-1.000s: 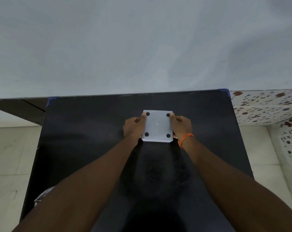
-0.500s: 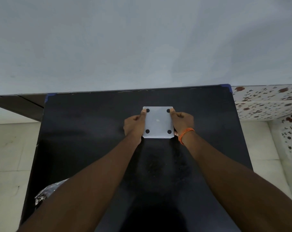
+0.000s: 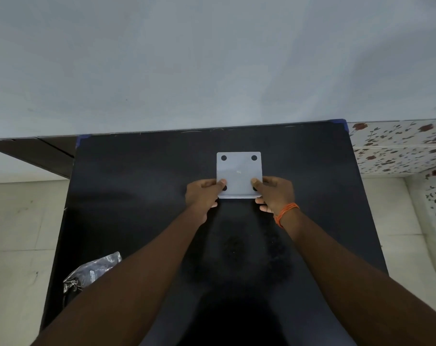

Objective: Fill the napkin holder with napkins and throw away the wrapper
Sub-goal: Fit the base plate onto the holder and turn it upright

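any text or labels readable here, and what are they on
No text reads clearly.
Crumpled clear wrapper: a small white label with dark print, too small and blurred to read.
White square napkin holder: four black dots and a faint central mark, no legible words.
Left hand and right hand hold its near edge; the orange wrist thread bears no writing.

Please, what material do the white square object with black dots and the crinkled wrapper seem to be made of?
The white square object, held by both hands, looks like matte, perhaps frosted plastic: flat, even and stiff-edged, with four black round dots that may be rubber feet. The wrapper looks like thin clear plastic film: it is crumpled, see-through and glints at the creases.
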